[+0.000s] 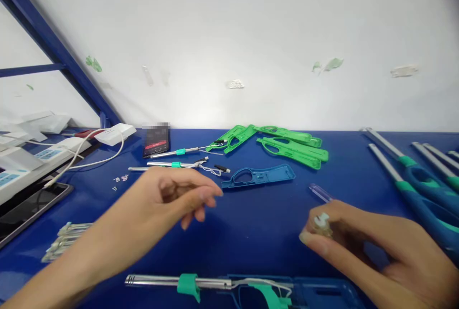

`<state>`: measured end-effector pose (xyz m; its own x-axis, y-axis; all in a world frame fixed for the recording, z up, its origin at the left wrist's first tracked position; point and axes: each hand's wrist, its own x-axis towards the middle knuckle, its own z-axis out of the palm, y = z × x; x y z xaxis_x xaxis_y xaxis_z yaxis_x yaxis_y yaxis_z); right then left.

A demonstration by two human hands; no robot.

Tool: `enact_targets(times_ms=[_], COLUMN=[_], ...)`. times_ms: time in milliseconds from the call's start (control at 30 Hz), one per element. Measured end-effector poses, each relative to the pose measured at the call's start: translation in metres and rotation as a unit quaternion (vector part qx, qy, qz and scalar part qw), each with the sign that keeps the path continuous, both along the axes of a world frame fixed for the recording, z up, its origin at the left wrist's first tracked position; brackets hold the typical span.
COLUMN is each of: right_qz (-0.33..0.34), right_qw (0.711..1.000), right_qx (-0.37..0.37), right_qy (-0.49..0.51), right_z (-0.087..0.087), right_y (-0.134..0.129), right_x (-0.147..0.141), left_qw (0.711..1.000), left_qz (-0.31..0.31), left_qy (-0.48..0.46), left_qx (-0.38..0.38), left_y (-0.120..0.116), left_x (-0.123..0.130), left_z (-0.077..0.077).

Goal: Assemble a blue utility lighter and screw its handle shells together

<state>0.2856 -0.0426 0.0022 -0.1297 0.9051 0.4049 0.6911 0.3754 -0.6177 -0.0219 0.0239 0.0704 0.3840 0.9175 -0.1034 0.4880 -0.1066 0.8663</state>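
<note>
My right hand [362, 247] pinches a small brownish translucent part with a pale blue tip [322, 223] between thumb and forefinger. Behind it a clear purplish piece [319, 193] shows, partly covered by the fingers. My left hand [179, 196] hovers over the bench with its fingers half curled and somewhat apart, and nothing shows in it. Below both hands lies a metal lighter tube [154, 280] with a teal collar, its white wires reaching over a blue handle shell [322, 292] with a teal trigger. Another blue shell half [267, 175] lies beyond my left fingertips.
Green shell halves [294, 151] lie by the wall. Wired metal tubes [167, 164] and a phone [157, 139] are back left. Small metal parts [66, 241] sit beside my left forearm. Assembled long lighters [419, 194] line the right, a power strip [46, 158] the left.
</note>
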Motion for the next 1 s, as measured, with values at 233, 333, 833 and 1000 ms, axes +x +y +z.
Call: enact_targets(times_ms=[233,333,833,1000], right_qz=[0.023,0.033,0.047,0.058], right_qw=[0.999,0.999,0.996,0.994], right_qx=[-0.019,-0.010,0.020,0.022], right_qy=[0.017,0.014,-0.068,-0.088], right_z=[0.001,0.002,0.007,0.004], right_y=[0.001,0.003,-0.001,-0.001], right_x=[-0.003,-0.005,-0.004,-0.002], left_qw=[0.971,0.966,0.974,0.970], left_qz=[-0.068,-0.076,-0.085,-0.094], left_qy=[-0.186,-0.206,-0.170,-0.182], left_qx=[-0.137,-0.140,-0.121,-0.128], left_y=[0.003,0.001,-0.003,-0.001], left_x=[0.061,0.069,0.088,0.086], left_z=[-0.020,-0.024,-0.025,-0.027])
